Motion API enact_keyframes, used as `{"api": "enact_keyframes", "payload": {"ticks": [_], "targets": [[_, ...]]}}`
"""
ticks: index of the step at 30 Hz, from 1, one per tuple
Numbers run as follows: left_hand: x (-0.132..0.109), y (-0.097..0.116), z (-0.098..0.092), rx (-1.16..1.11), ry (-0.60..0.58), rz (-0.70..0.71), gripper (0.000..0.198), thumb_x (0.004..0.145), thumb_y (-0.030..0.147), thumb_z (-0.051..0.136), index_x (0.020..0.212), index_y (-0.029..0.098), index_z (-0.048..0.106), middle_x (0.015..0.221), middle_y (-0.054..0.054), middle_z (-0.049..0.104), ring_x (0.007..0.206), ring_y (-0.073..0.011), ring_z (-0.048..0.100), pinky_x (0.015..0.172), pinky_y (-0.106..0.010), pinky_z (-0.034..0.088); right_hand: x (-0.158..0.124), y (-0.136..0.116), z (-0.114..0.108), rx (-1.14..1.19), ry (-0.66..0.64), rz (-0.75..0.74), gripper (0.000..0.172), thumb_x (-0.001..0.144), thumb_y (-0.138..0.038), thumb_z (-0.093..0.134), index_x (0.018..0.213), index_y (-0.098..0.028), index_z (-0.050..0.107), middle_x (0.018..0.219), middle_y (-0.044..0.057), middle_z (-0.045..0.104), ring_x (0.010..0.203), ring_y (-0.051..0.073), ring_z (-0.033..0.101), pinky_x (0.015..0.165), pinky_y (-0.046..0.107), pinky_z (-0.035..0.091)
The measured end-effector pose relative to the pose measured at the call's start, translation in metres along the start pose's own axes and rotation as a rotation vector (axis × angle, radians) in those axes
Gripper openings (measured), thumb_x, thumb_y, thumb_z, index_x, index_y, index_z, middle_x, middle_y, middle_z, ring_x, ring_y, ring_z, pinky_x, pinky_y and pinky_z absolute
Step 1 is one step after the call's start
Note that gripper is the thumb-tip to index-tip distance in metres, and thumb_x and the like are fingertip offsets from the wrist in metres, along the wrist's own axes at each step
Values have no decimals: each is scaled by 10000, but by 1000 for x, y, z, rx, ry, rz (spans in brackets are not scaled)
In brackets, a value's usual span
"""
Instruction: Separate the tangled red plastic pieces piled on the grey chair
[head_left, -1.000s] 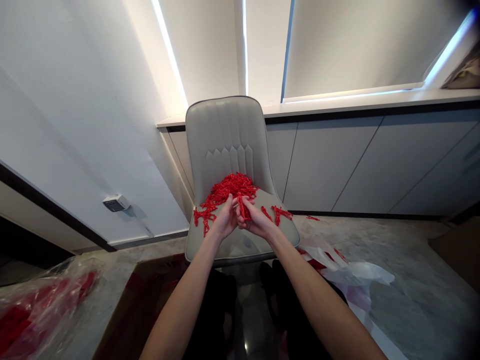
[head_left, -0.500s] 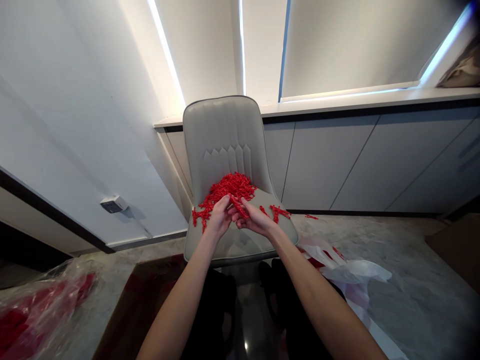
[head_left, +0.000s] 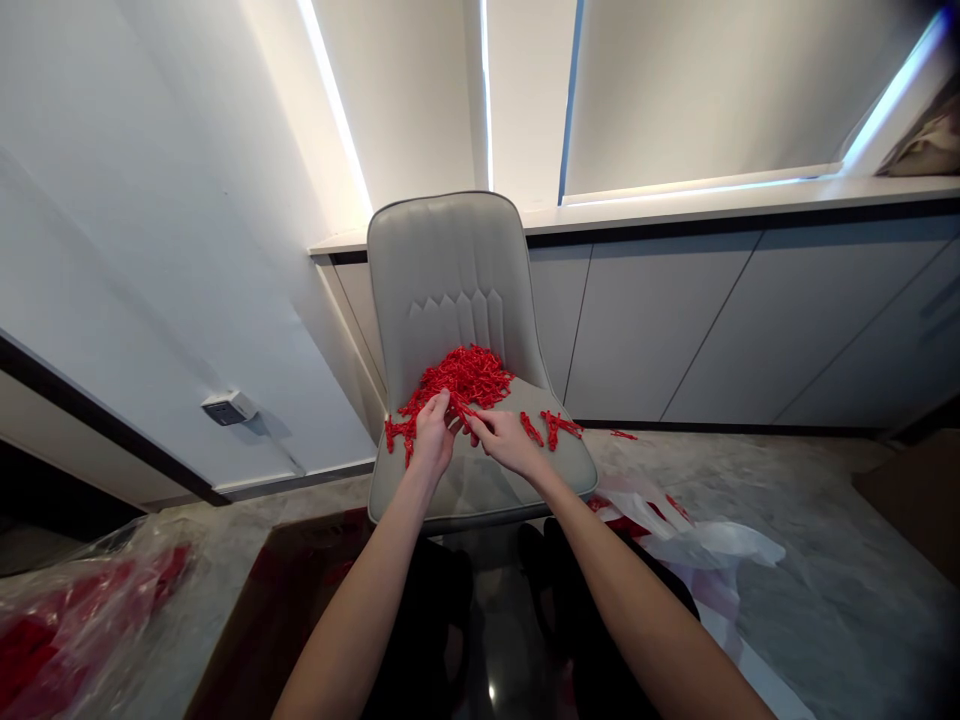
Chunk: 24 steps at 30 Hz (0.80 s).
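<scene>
A pile of short, thin red twisted pieces [head_left: 472, 372], like bits of cord, lies on the seat of a grey padded chair [head_left: 450, 250]. In front of the pile, my left hand [head_left: 436, 428] is closed with red pieces pinched at its fingertips. My right hand [head_left: 504, 438] grips the near end of the same red pieces [head_left: 460, 405], which span between both hands. Their exact kind is too small to make out. To the right on the seat lie two small bunches, one of them a loose red bunch [head_left: 559, 428]. Another bunch [head_left: 400, 432] sits left of my left hand.
On the floor at right is a white plastic bag [head_left: 697, 545] with red stuff in it. A clear bag of red material [head_left: 90, 610] lies at lower left. Grey cabinets [head_left: 667, 320] stand behind the chair, and a stray red piece [head_left: 623, 434] is on the floor.
My right hand has turned palm down and its fingers have closed on the end of the red pieces. My left hand has shifted slightly left.
</scene>
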<state>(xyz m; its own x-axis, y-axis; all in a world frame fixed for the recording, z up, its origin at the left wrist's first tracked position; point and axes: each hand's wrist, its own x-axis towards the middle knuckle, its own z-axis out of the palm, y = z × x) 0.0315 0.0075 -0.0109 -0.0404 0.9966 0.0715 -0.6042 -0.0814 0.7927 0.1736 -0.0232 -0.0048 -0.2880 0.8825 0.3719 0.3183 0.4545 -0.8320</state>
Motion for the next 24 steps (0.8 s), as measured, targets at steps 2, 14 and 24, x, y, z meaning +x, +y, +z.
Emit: {"api": "enact_keyframes", "payload": {"ticks": [2, 14, 24], "targets": [[-2, 1, 1, 1, -1, -7, 374, 694, 398, 845, 792, 184, 555, 677, 42, 601, 574, -94, 558, 542, -224, 415, 1, 0, 2, -34, 49, -16, 370, 954, -287, 438, 618, -197, 564, 565, -16, 573, 549, 124, 510, 605, 247, 352], [-3, 2, 5, -40, 60, -110, 337, 714, 372, 835, 854, 180, 596, 767, 17, 680, 684, -115, 645, 683, -256, 487, 4, -1, 13, -75, 334, 43, 374, 902, -354, 453, 561, -198, 451, 533, -27, 401, 543, 122, 372, 571, 278, 248], [-2, 2, 3, -50, 21, -82, 344, 722, 375, 838, 850, 189, 577, 761, 39, 661, 677, -103, 639, 663, -241, 489, 4, -6, 20, -111, 372, 84, 398, 920, -357, 457, 578, -193, 578, 506, -27, 453, 527, 130, 385, 572, 282, 260]]}}
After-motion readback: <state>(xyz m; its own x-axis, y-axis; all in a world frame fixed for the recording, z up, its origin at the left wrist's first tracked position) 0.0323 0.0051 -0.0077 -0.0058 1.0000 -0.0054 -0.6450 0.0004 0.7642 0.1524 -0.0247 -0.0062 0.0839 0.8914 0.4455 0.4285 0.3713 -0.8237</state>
